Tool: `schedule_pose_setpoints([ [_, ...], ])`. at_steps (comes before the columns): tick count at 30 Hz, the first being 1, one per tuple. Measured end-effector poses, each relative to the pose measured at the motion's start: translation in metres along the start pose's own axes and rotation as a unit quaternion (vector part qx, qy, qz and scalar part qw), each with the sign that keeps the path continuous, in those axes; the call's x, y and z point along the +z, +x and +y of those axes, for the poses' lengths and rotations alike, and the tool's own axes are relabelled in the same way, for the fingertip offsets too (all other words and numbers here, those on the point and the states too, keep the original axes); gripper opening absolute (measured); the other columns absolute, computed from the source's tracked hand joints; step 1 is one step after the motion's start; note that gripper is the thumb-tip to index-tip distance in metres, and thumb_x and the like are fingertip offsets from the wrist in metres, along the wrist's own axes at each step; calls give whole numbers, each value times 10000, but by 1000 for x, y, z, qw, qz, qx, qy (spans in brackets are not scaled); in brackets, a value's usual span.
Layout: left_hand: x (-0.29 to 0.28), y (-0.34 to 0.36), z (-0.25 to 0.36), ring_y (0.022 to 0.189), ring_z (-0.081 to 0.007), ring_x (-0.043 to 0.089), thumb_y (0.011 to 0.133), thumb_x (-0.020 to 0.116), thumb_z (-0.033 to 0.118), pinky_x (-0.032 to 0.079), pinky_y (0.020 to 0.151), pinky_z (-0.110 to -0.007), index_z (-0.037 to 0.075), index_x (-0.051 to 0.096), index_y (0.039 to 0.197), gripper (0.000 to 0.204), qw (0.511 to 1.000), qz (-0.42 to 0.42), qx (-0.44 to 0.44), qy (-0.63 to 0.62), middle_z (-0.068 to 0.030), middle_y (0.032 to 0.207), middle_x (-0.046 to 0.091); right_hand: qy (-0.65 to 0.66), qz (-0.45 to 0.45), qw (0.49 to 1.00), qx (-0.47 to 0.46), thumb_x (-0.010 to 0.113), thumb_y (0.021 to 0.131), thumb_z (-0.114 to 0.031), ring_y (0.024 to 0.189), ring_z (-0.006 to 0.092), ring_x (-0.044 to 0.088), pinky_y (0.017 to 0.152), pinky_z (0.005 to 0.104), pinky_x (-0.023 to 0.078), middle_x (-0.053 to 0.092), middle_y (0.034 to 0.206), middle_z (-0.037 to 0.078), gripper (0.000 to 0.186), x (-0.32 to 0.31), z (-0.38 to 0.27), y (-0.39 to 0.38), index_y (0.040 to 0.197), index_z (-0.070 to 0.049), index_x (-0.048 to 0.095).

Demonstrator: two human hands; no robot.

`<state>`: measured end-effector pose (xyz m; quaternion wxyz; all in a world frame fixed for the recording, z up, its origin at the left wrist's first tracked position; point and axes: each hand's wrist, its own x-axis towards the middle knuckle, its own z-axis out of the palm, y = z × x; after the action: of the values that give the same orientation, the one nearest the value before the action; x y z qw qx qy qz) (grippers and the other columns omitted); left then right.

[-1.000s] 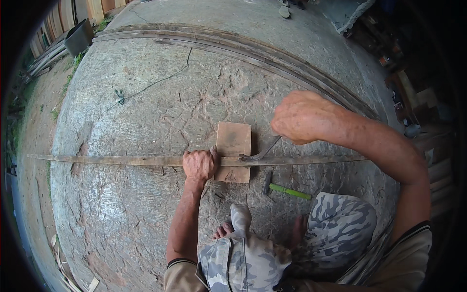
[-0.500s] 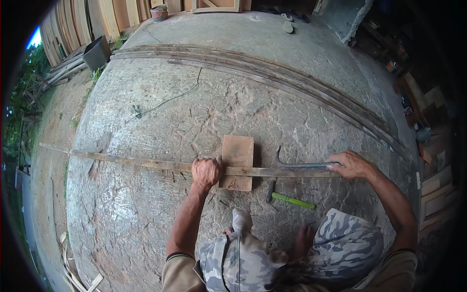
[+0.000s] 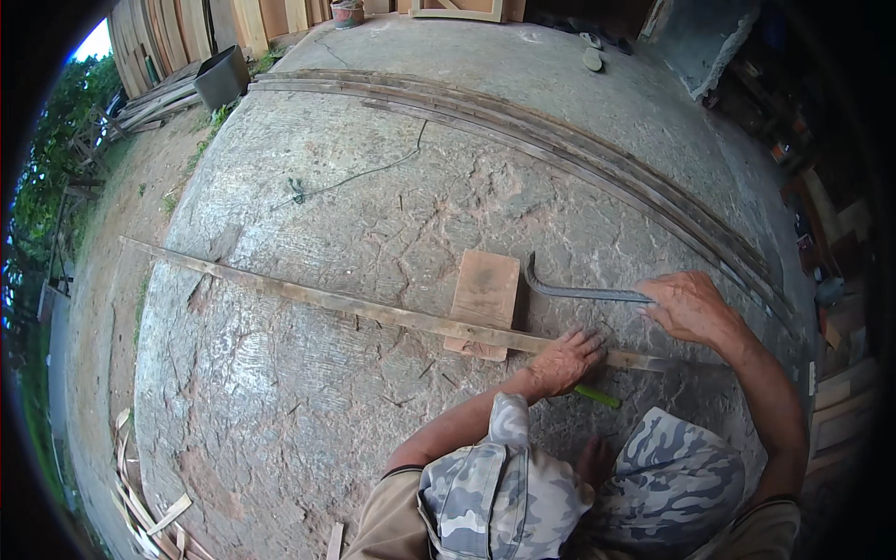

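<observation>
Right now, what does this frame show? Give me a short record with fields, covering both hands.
Left hand: on the wooden strip, right of the block; grip unclear
Right hand: holding a curved metal bar, hooked end nearest the block
Block: beneath the strip
Green handle: partly hidden by the left hand
Beyond: long wooden pieces and a knotted cord on concrete

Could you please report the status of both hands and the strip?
Left hand on wooden strip. Right hand gripping curved metal bar. Strip across block. Green handle near left hand, partly hidden.
</observation>
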<state>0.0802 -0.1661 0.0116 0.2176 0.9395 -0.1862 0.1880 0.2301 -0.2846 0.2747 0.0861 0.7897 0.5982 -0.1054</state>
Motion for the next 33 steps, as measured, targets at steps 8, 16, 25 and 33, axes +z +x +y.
schedule_pose_setpoints([
  [8,-121,-165,-78,1178,-295,621,1010,636,344,368,1152,-533,122,734,1163,286,897,193,-345,197,-86,1189,699,-172,-143,973,-59,666,992,-278,897,360,746,788,493,570,738,883,132,192,-35,-50,36,1027,-94,706],
  [16,-140,-168,-151,1002,-280,650,1059,525,447,425,910,-452,98,767,891,456,898,-22,-404,176,-92,927,749,-19,-177,984,5,610,1049,-373,817,373,719,753,502,564,728,865,115,300,-5,-17,69,1101,-94,704],
  [25,-137,-151,-133,1068,-303,630,1071,460,556,404,936,-485,130,766,998,530,907,-73,-406,83,-110,992,705,566,-280,738,237,611,1056,-273,612,189,582,625,422,494,605,762,-5,329,49,-10,63,1286,-59,709],
  [33,-93,-112,-102,1155,-331,576,1005,614,479,390,1005,-514,110,710,1076,388,926,40,-367,80,-94,1159,653,-105,-85,990,-47,646,931,-143,877,331,758,798,481,569,781,921,120,345,-40,-44,31,1242,-210,779],
])
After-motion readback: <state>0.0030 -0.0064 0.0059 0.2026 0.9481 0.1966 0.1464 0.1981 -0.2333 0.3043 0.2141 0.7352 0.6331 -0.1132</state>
